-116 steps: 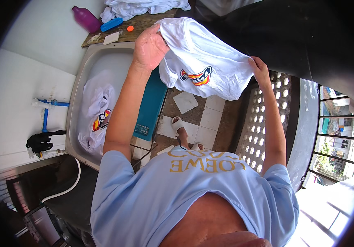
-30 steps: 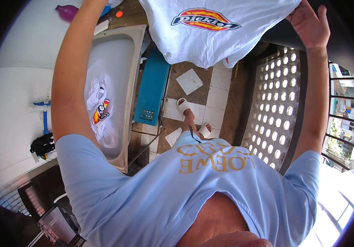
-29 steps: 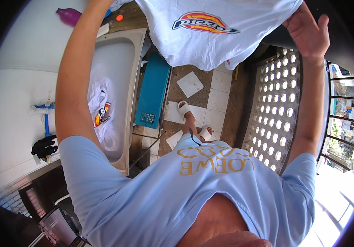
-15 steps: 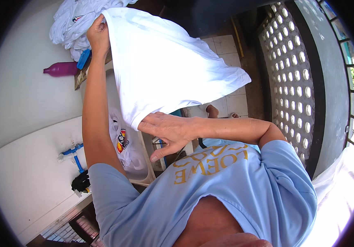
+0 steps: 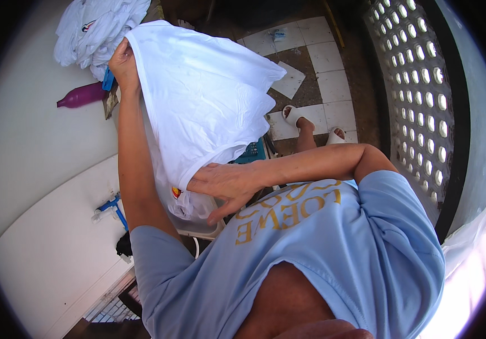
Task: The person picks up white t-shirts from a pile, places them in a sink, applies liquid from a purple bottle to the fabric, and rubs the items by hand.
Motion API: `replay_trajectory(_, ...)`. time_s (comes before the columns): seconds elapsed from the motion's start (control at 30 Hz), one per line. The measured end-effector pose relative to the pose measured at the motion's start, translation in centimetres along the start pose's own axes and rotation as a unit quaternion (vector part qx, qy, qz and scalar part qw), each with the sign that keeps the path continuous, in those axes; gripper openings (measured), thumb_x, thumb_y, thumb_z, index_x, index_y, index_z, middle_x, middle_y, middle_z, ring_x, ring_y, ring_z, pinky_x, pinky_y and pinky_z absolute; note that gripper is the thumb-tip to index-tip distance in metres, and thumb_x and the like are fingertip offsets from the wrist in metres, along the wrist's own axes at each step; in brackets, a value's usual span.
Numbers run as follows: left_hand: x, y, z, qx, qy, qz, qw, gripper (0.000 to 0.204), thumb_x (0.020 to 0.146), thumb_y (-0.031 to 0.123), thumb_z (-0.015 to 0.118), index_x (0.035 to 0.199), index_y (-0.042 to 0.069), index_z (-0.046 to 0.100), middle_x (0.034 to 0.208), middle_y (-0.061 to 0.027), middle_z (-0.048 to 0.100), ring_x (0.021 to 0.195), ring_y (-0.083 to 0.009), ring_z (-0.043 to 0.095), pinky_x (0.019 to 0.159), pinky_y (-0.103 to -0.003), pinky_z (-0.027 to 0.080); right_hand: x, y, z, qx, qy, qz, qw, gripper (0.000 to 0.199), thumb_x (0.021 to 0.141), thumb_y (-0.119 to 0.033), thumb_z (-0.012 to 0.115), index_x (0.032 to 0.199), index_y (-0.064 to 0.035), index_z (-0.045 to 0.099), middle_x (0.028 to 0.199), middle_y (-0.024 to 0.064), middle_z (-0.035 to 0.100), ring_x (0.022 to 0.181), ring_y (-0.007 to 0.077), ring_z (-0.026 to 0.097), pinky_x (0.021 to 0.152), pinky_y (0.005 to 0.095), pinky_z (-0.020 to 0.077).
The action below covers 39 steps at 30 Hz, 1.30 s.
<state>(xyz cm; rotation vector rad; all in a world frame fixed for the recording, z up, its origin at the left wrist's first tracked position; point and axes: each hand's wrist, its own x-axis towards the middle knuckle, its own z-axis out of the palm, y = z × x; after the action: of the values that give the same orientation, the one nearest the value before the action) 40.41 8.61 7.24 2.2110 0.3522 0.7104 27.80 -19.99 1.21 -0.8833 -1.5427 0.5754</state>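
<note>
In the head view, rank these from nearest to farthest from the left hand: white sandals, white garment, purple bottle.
1. White garment: gripped by the left hand.
2. Purple bottle: just below and left of it in the picture.
3. White sandals: on the feet, far right.

The left hand [image 5: 124,63] and right hand [image 5: 229,183] hold a white garment [image 5: 200,93] along one edge; a purple bottle [image 5: 83,96] lies near heaped white cloth [image 5: 99,35].

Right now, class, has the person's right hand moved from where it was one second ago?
Yes. The right hand has moved left, away from the perforated wall and toward the sink.
</note>
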Motion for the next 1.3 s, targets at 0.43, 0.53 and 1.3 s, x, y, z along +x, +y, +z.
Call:
replay_trajectory(0.43, -3.8, 0.0, -5.7, 0.129, -0.007, 0.047, 0.991, 0.037, 0.073, -0.007, 0.048, 0.098, 0.01, 0.07, 0.094, -0.0026, 0.065, 0.067, -0.0119, 0.051, 0.059, -0.022, 0.04, -6.5, -3.1, -16.9, 0.279, 0.4, 0.167, 0.857, 0.091, 0.085, -0.064, 0.043, 0.145, -0.0036, 0.012, 0.14, 0.0175, 0.039, 0.123, 0.0319, 0.048, 0.1, 0.044, 0.0408)
replay_trajectory(0.53, -5.3, 0.2, -5.2, 0.127, -0.055, 0.084, 0.987, 0.037, 0.073, -0.007, 0.048, 0.097, 0.01, 0.07, 0.093, -0.003, 0.065, 0.067, -0.0121, 0.051, 0.058, -0.023, 0.039, -7.2, -2.9, -20.4, 0.314, 0.449, 0.192, 0.814, 0.084, 0.087, -0.065, 0.038, 0.143, -0.0045, 0.024, 0.14, 0.013, 0.043, 0.127, 0.0301, 0.043, 0.104, 0.0463, 0.0348)
replay_trajectory(1.3, -7.5, 6.8, -9.4, 0.088, -0.007, 0.024, 0.996, 0.02, 0.077, 0.008, 0.056, 0.092, 0.001, 0.068, 0.081, -0.0068, 0.066, 0.069, -0.0137, 0.058, 0.061, -0.029, 0.046, 6.5, -10.8, -36.8, 0.282, 0.258, 0.303, 0.873, 0.028, 0.092, -0.018, 0.055, 0.112, 0.0016, 0.059, 0.108, 0.0129, 0.065, 0.102, 0.0244, 0.062, 0.089, 0.04, 0.0502)
